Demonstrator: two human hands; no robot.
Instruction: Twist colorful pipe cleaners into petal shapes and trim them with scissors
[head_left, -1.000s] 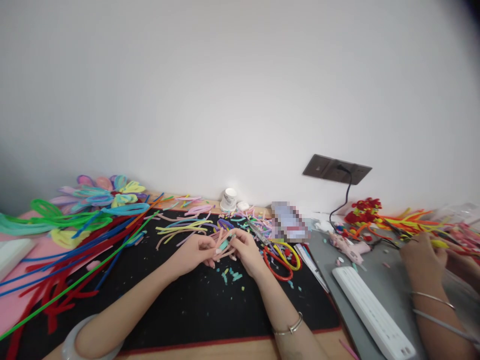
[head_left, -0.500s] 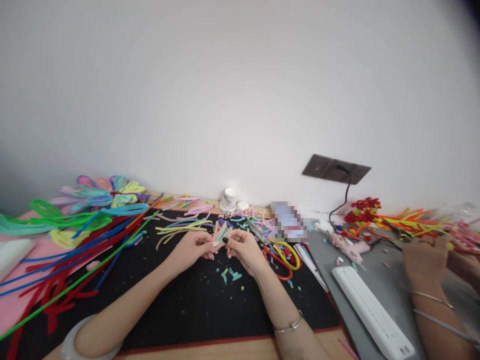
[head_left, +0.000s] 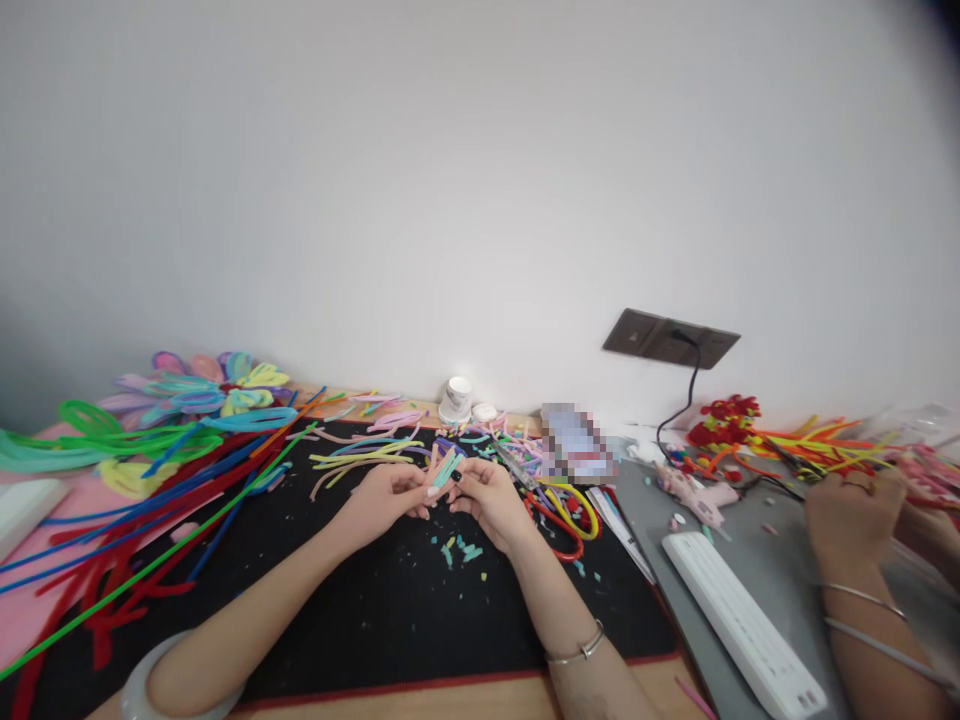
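Above a black mat [head_left: 420, 630] with a red edge, my left hand [head_left: 394, 497] pinches short pastel stem pieces [head_left: 448, 468], pink and teal, between thumb and fingers. Close against it, my right hand [head_left: 486, 497] has its thumb and fingers closed on the same pieces from the right. The pieces stick up between the fingertips. Small teal offcuts [head_left: 469, 551] lie on the mat just below the hands. Yellow and pink stems [head_left: 360, 456] rest left of them. The lower ends of the held pieces are hidden by the fingers.
A white cup [head_left: 457, 398] stands by the wall. Red-handled scissors [head_left: 570, 540] lie right of my hands. Looped stem flowers [head_left: 210, 385] and long stems fill the left. A white power strip [head_left: 742, 625], a pink glue gun [head_left: 701, 495] and another person's hands [head_left: 855, 510] are at right.
The teal pieces between my fingertips have shifted slightly and stand closer together. My hands have barely moved. The other person's hand at the right has moved slightly.
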